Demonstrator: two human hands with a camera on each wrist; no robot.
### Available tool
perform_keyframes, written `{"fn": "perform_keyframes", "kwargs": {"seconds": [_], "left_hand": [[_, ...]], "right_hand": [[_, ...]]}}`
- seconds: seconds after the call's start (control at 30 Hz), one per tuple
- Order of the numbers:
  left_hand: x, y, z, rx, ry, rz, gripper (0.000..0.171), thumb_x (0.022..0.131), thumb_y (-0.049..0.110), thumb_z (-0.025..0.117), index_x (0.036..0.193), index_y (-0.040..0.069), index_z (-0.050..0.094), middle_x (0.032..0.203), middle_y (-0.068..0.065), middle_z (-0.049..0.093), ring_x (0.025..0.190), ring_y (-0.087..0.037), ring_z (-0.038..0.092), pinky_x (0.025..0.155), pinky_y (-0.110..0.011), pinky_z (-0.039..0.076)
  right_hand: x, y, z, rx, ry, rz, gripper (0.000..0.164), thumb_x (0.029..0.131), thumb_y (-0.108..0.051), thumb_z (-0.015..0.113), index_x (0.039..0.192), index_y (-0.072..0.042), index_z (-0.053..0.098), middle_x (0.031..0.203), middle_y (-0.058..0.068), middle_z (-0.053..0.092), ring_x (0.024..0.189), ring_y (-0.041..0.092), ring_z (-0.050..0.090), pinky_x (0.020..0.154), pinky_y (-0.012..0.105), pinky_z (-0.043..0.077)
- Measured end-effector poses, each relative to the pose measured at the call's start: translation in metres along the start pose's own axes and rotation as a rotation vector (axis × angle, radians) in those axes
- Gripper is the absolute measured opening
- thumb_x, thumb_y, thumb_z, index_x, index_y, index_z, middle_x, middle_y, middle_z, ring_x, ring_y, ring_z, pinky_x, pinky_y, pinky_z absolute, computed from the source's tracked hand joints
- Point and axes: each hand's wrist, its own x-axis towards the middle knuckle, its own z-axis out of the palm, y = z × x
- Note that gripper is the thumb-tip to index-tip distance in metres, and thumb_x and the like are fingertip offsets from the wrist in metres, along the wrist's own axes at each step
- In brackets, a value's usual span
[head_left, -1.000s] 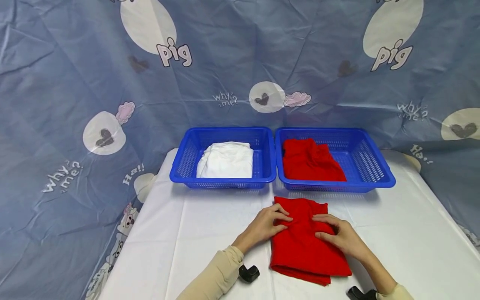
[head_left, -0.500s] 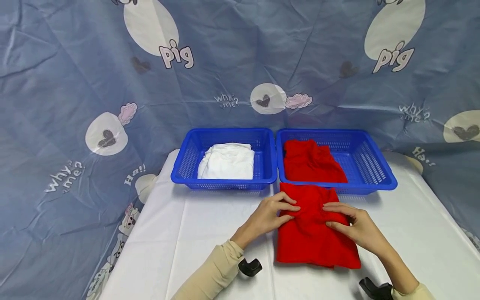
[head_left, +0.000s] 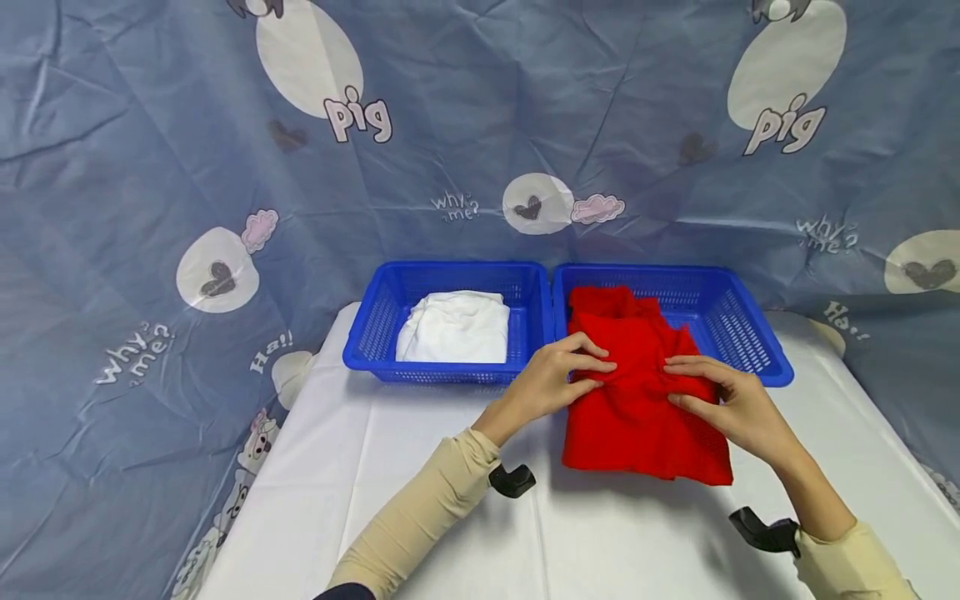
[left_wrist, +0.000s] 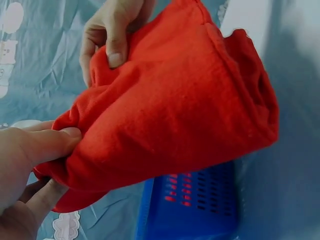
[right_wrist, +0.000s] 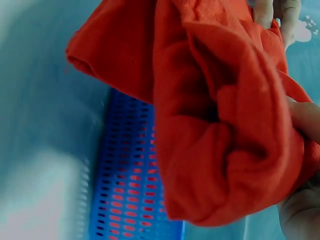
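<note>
A folded red garment [head_left: 637, 433] is held up off the table between both hands, overlapping the front rim of the right blue basket [head_left: 776, 367] in the head view. My left hand [head_left: 551, 375] pinches its left side, thumb and fingers on either face in the left wrist view. The right hand [head_left: 738, 408] grips the opposite side, with its thumb on the cloth. Thick layers of the garment [right_wrist: 225, 125] hang down in the right wrist view, above the basket's perforated wall [right_wrist: 120, 190]. Inside that basket lies another red garment [head_left: 600, 300], partly covered by the held one.
To the left stands a second blue basket [head_left: 352, 350] with a folded white garment [head_left: 453, 329] in it. Both baskets sit side by side at the back of the white-covered table [head_left: 420, 467]. A blue printed curtain [head_left: 435, 150] hangs behind them.
Both hands have lifted the folded red garment off the table and carried it forward, up to and over the right basket's front rim. The baskets have stayed put.
</note>
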Motion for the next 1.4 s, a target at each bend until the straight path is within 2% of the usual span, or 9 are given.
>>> {"fn": "perform_keyframes", "kwargs": {"seconds": [0.17, 0.3, 0.53, 0.73, 0.87, 1.0, 1.1, 1.27, 1.4], "left_hand": [[0.017, -0.013, 0.001, -0.008, 0.003, -0.010, 0.028, 0.076, 0.013, 0.069, 0.103, 0.018, 0.068, 0.103, 0.003, 0.057, 0.099, -0.007, 0.056, 0.085, -0.011, 0.041], [0.029, -0.023, -0.003, -0.005, 0.003, -0.028, 0.027, 0.076, 0.014, 0.069, 0.103, 0.018, 0.068, 0.103, 0.003, 0.057, 0.099, -0.007, 0.055, 0.083, -0.012, 0.042], [0.046, -0.042, -0.008, 0.010, -0.011, -0.084, 0.027, 0.076, 0.015, 0.069, 0.103, 0.018, 0.068, 0.103, 0.003, 0.057, 0.093, -0.008, 0.056, 0.066, -0.014, 0.040], [0.060, -0.060, -0.006, 0.038, -0.052, -0.138, 0.026, 0.077, 0.017, 0.068, 0.103, 0.019, 0.068, 0.104, 0.002, 0.057, 0.082, -0.006, 0.053, 0.059, -0.012, 0.037], [0.066, -0.068, -0.004, 0.047, -0.080, -0.168, 0.026, 0.077, 0.019, 0.068, 0.103, 0.019, 0.068, 0.103, 0.002, 0.057, 0.087, -0.009, 0.055, 0.065, -0.014, 0.039], [0.071, -0.076, -0.002, 0.068, -0.110, -0.200, 0.027, 0.077, 0.020, 0.068, 0.104, 0.018, 0.068, 0.101, 0.002, 0.058, 0.096, -0.012, 0.055, 0.077, -0.017, 0.043], [0.075, -0.082, -0.001, 0.087, -0.129, -0.213, 0.027, 0.077, 0.019, 0.068, 0.103, 0.018, 0.068, 0.099, 0.002, 0.058, 0.098, -0.013, 0.055, 0.084, -0.019, 0.044], [0.084, -0.090, 0.003, 0.109, -0.162, -0.231, 0.026, 0.078, 0.019, 0.068, 0.104, 0.018, 0.068, 0.099, 0.001, 0.058, 0.097, -0.012, 0.055, 0.083, -0.020, 0.044], [0.093, -0.097, 0.005, 0.130, -0.186, -0.238, 0.025, 0.078, 0.020, 0.068, 0.103, 0.018, 0.068, 0.098, 0.001, 0.059, 0.094, -0.012, 0.055, 0.081, -0.021, 0.043]], "right_hand": [[0.019, -0.009, -0.010, -0.060, 0.006, 0.033, 0.045, 0.067, -0.003, 0.075, 0.108, -0.014, 0.063, 0.109, 0.004, 0.063, 0.111, -0.005, 0.047, 0.086, 0.001, 0.034], [0.036, -0.019, -0.016, -0.073, 0.014, 0.040, 0.042, 0.066, -0.001, 0.074, 0.106, -0.010, 0.063, 0.106, 0.008, 0.064, 0.108, -0.005, 0.048, 0.085, 0.001, 0.034], [0.060, 0.014, -0.021, -0.094, -0.032, 0.113, 0.038, 0.072, -0.015, 0.073, 0.108, -0.022, 0.063, 0.109, -0.003, 0.063, 0.106, -0.012, 0.045, 0.080, 0.001, 0.035], [0.081, 0.011, -0.026, -0.103, -0.096, 0.190, 0.035, 0.074, -0.013, 0.071, 0.108, -0.014, 0.063, 0.111, 0.003, 0.062, 0.100, -0.009, 0.048, 0.076, 0.003, 0.037], [0.092, 0.028, -0.025, -0.120, -0.144, 0.255, 0.034, 0.075, -0.021, 0.070, 0.109, -0.020, 0.062, 0.113, -0.001, 0.061, 0.099, -0.002, 0.049, 0.075, 0.006, 0.037], [0.101, 0.052, -0.021, -0.133, -0.200, 0.293, 0.035, 0.075, -0.031, 0.069, 0.109, -0.025, 0.061, 0.114, -0.002, 0.060, 0.086, 0.007, 0.049, 0.069, 0.015, 0.039], [0.108, 0.064, -0.019, -0.130, -0.227, 0.295, 0.035, 0.075, -0.031, 0.070, 0.108, -0.024, 0.062, 0.108, 0.001, 0.062, 0.075, 0.014, 0.044, 0.061, 0.021, 0.038], [0.120, 0.074, -0.020, -0.145, -0.246, 0.319, 0.031, 0.074, -0.027, 0.071, 0.104, -0.024, 0.064, 0.099, 0.002, 0.062, 0.071, 0.016, 0.040, 0.058, 0.025, 0.033], [0.129, 0.081, -0.022, -0.140, -0.287, 0.343, 0.033, 0.074, -0.027, 0.071, 0.106, -0.022, 0.064, 0.109, 0.004, 0.060, 0.080, 0.018, 0.042, 0.065, 0.028, 0.035]]}}
